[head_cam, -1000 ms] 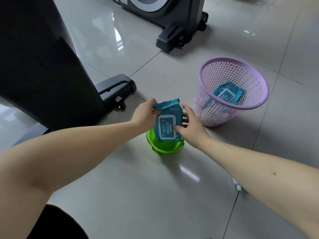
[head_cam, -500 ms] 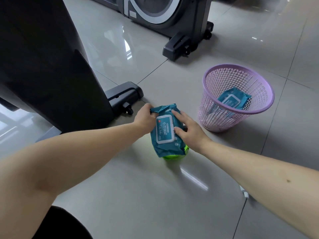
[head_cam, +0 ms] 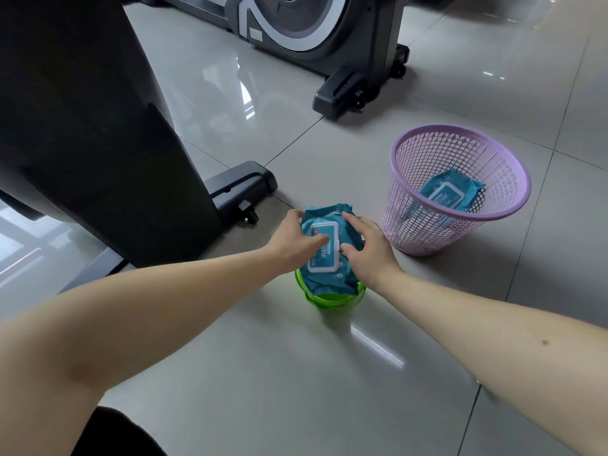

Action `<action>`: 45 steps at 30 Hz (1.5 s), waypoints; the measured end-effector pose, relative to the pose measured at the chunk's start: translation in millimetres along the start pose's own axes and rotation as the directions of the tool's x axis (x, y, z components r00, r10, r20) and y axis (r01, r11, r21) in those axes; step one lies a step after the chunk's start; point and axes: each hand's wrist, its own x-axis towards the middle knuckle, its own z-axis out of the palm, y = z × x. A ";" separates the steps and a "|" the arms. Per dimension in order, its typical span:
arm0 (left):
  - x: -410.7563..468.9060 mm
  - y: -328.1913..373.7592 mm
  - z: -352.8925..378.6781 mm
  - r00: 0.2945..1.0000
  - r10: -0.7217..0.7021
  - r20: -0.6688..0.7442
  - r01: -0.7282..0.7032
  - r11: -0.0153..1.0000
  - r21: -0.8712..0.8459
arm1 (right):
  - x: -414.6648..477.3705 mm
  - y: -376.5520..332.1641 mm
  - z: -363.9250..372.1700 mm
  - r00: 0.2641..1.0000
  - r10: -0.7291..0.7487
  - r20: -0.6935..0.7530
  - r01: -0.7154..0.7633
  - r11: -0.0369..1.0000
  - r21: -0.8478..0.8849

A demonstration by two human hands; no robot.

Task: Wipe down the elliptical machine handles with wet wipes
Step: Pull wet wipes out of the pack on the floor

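At the left of the frame stands the dark body of the elliptical [head_cam: 98, 143]; its handles are out of view. In the centre the left hand [head_cam: 292, 240] grips the left side of the wipes pack [head_cam: 332, 281], thumb across the white lid [head_cam: 324, 261]. The pack rests on a green bucket [head_cam: 329, 301]. The right hand [head_cam: 370, 255] grips its right side, thumb at the lid's edge. The lid looks closed and no wipe is out. Further right, a purple basket [head_cam: 411, 141] holds a second pack [head_cam: 450, 192]. The task seems barely begun: opening, pulling a wipe and all wiping remain.
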 end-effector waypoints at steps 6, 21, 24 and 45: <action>-6.6 -2.9 11.5 0.995 0.019 0.093 -0.032 0.990 0.138 | 0.9 -1.5 3.0 1.000 0.006 -0.007 -0.006 1.000 0.009; -12.6 3.7 14.1 1.000 0.003 -0.002 -0.003 0.985 0.173 | -0.2 0.0 11.4 1.000 0.001 0.008 -0.001 1.000 0.018; -14.0 6.0 12.7 1.000 0.004 -0.001 -0.003 0.984 0.180 | 0.1 -0.9 11.6 1.000 0.004 0.006 -0.004 1.000 0.031; -19.3 9.6 0.7 0.981 0.192 0.005 -0.192 0.978 0.088 | 3.7 -1.3 -4.8 0.975 0.202 -0.098 -0.194 0.978 0.079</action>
